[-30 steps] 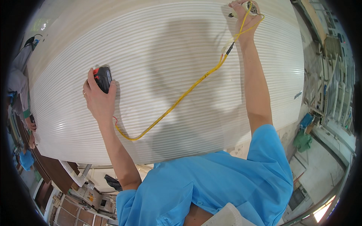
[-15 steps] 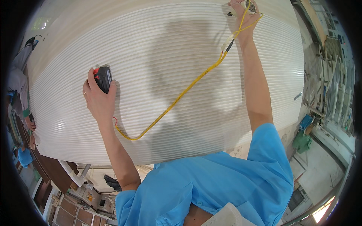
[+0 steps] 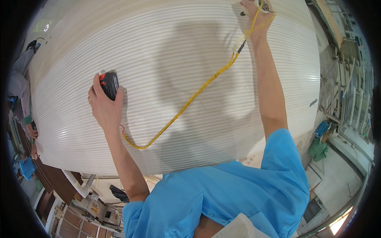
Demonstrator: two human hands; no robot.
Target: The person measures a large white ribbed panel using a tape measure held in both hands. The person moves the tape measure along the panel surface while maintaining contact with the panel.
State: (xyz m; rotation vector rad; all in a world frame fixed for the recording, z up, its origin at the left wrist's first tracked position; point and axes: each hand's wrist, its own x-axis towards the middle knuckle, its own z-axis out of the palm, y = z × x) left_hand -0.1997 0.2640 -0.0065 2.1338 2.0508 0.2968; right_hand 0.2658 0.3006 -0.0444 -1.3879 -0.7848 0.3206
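Observation:
My left hand [image 3: 105, 99] is wrapped round a black-and-red power-tool battery pack [image 3: 109, 85], against the white ribbed panel [image 3: 178, 43]. Whether a tool body sits beneath the pack cannot be made out. At the panel's far right, my right hand [image 3: 256, 18] closes round a small round fitting [image 3: 262, 5], pale with a metallic middle and partly cut off by the frame. Thin yellow wires run from it past my wrist. They meet a thicker yellow sleeved cable [image 3: 190, 101], which lies slantwise across the panel. Its near end, with a thin red wire, reaches my left wrist.
At the left edge another person's hand [image 3: 32, 131] rests by the panel's rim. A dark hole [image 3: 242, 14] shows beside my right hand. Beyond the right edge are a green bag [image 3: 318, 150] and racks of stacked material [image 3: 351, 83].
My left hand and the battery pack have shifted very slightly, nearer and to the right. The yellow wires by my right hand have swung a little; the right arm stays almost still.

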